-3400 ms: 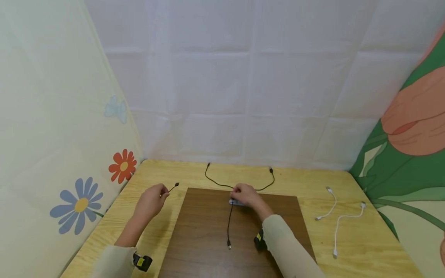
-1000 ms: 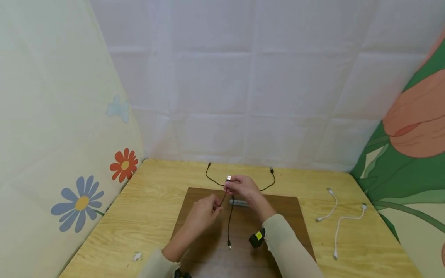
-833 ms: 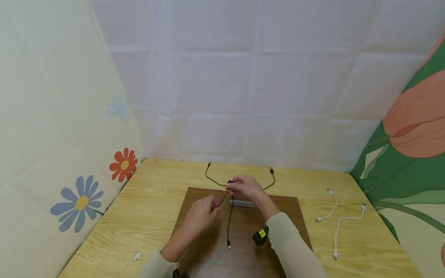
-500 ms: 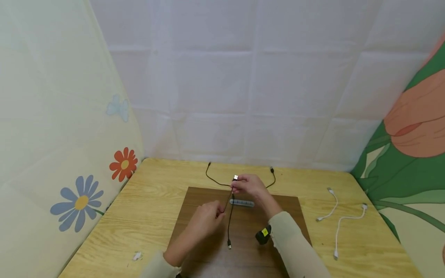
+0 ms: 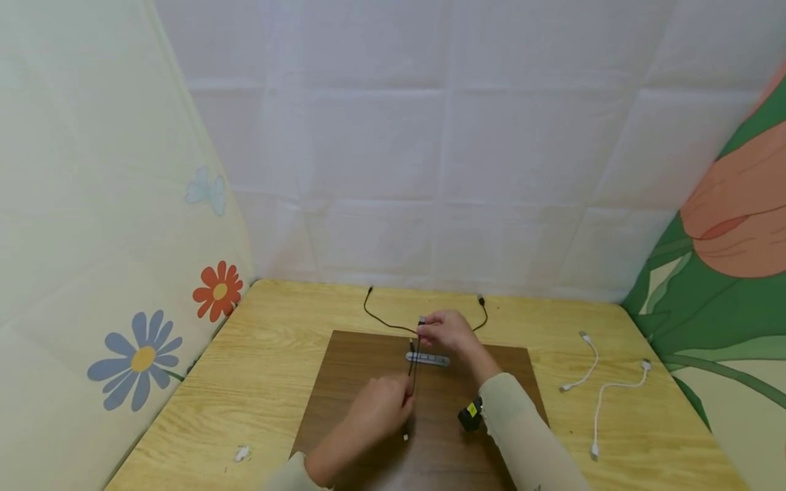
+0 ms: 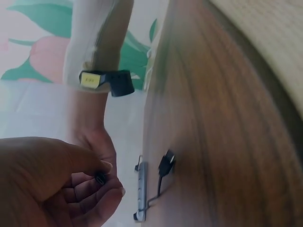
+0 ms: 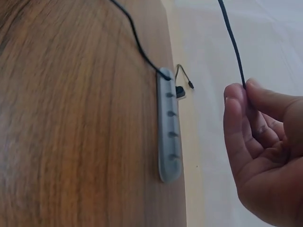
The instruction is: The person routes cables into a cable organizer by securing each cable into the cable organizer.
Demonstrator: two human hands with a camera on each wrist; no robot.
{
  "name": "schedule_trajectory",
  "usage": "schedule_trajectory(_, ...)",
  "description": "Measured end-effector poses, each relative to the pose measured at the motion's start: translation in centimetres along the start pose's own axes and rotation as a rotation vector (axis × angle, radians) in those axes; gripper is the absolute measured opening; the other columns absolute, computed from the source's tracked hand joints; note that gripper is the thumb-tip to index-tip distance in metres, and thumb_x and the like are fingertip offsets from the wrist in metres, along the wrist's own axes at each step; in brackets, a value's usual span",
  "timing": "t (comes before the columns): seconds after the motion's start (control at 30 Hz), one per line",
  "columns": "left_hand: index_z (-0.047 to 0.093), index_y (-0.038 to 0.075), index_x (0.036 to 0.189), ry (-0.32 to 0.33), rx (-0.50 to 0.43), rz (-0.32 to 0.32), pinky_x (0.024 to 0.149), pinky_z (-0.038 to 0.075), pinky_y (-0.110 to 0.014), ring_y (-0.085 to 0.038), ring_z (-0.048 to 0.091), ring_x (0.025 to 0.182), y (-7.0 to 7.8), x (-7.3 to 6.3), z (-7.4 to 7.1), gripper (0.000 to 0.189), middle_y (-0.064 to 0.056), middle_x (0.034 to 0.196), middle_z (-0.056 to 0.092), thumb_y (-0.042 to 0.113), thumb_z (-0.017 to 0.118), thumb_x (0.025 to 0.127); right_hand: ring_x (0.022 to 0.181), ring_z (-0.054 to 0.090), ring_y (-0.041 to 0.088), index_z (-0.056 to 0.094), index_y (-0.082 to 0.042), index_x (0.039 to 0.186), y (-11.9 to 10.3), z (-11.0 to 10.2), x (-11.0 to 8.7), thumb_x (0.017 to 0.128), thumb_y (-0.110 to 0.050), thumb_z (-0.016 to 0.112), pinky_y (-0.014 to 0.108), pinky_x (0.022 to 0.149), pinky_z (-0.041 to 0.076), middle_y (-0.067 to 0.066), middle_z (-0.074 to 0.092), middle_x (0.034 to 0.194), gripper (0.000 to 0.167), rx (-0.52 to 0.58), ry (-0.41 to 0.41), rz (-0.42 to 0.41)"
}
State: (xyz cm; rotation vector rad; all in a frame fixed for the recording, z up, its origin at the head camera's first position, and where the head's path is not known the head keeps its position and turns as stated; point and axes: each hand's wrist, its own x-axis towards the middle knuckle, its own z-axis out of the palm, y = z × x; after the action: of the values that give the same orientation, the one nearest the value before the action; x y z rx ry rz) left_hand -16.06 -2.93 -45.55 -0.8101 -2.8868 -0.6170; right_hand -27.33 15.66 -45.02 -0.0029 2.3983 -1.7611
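Note:
A black USB cable [image 7: 233, 40] stretches between my two hands above the brown board [image 5: 350, 368]. My left hand [image 5: 381, 406] pinches its near end; the small dark connector [image 6: 100, 178] shows between thumb and fingers in the left wrist view. My right hand [image 5: 445, 329] pinches the cable just below its USB plug [image 5: 421, 320]. Under the cable, at the board's far edge, lies a grey slotted cable holder [image 7: 169, 132]. A second black cable [image 7: 137, 40] sits in its end slot, and that cable's plug [image 6: 166, 163] lies on the board, mostly behind my left hand in the head view.
Another black cable [image 5: 387, 323] curves along the table's back, behind the board. Two white cables, a shorter one [image 5: 589, 368] and a longer one [image 5: 597, 409], lie at the right. A small white scrap [image 5: 242, 453] is at the left. A white sheet [image 5: 368, 136] hangs behind the table.
My left hand has come from the left side over the board with the cable. My right hand has left the holder and now holds the cable's plug end. Lately both hands shifted right, the left one nearer me.

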Motion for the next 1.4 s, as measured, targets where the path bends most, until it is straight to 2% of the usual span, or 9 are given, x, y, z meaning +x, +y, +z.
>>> schedule_trajectory(0.17,0.06,0.016,0.074,-0.014,0.076,0.007,0.045,0.039,-0.025,-0.008,0.05,0.053,0.8,-0.3,0.6,0.019,0.006,0.063,0.055,0.017,0.074,0.088,0.07,0.069,0.015,0.07,0.004,0.104,0.6,0.1,0.0,0.093,-0.007,0.073,0.03,0.066,0.059,0.01,0.075,0.088,0.016,-0.096,-0.008,0.015)
schedule_trajectory(0.3,0.062,0.015,0.074,-0.047,0.127,0.018,0.047,0.042,-0.026,-0.01,0.055,0.056,1.3,-0.6,1.2,0.017,0.004,0.067,0.058,0.016,0.072,0.087,0.071,0.07,0.015,0.071,0.002,0.101,1.2,0.2,-0.1,0.093,-0.008,0.073,0.03,0.065,0.059,0.008,0.074,0.086,0.012,-0.193,-0.021,0.02)
schedule_trajectory(0.47,0.066,0.014,0.075,-0.053,0.184,0.048,0.049,0.044,-0.026,-0.013,0.059,0.06,1.7,-0.6,1.5,0.015,0.003,0.071,0.06,0.017,0.072,0.088,0.07,0.07,0.015,0.071,0.001,0.099,1.7,0.4,-0.1,0.092,-0.009,0.075,0.03,0.065,0.059,0.007,0.074,0.085,0.013,-0.243,-0.016,0.006)
schedule_trajectory(0.7,0.067,0.013,0.076,-0.063,0.219,0.05,0.05,0.047,-0.028,-0.017,0.062,0.061,1.9,-0.7,1.8,0.015,0.0,0.07,0.063,0.019,0.072,0.089,0.071,0.07,0.014,0.071,-0.001,0.096,2.2,0.6,0.0,0.09,-0.01,0.077,0.03,0.065,0.058,0.005,0.074,0.083,0.012,-0.298,-0.003,0.005)
schedule_trajectory(1.0,0.065,0.015,0.074,-0.051,0.242,0.046,0.051,0.049,-0.034,-0.022,0.064,0.062,1.9,-0.7,2.7,0.016,-0.001,0.072,0.066,0.022,0.074,0.085,0.069,0.062,0.013,0.073,-0.008,0.092,2.7,0.9,0.3,0.089,-0.02,0.079,0.028,0.062,0.047,-0.001,0.068,0.074,0.014,-0.459,0.003,-0.029)
schedule_trajectory(1.4,0.064,0.016,0.073,-0.05,0.266,0.061,0.049,0.048,-0.033,-0.022,0.064,0.061,2.1,-0.5,3.2,0.017,-0.001,0.07,0.066,0.023,0.075,0.083,0.068,0.056,0.013,0.069,-0.009,0.084,3.0,1.0,0.6,0.089,-0.019,0.078,0.028,0.061,0.044,-0.002,0.064,0.071,0.014,-0.518,0.01,-0.055)
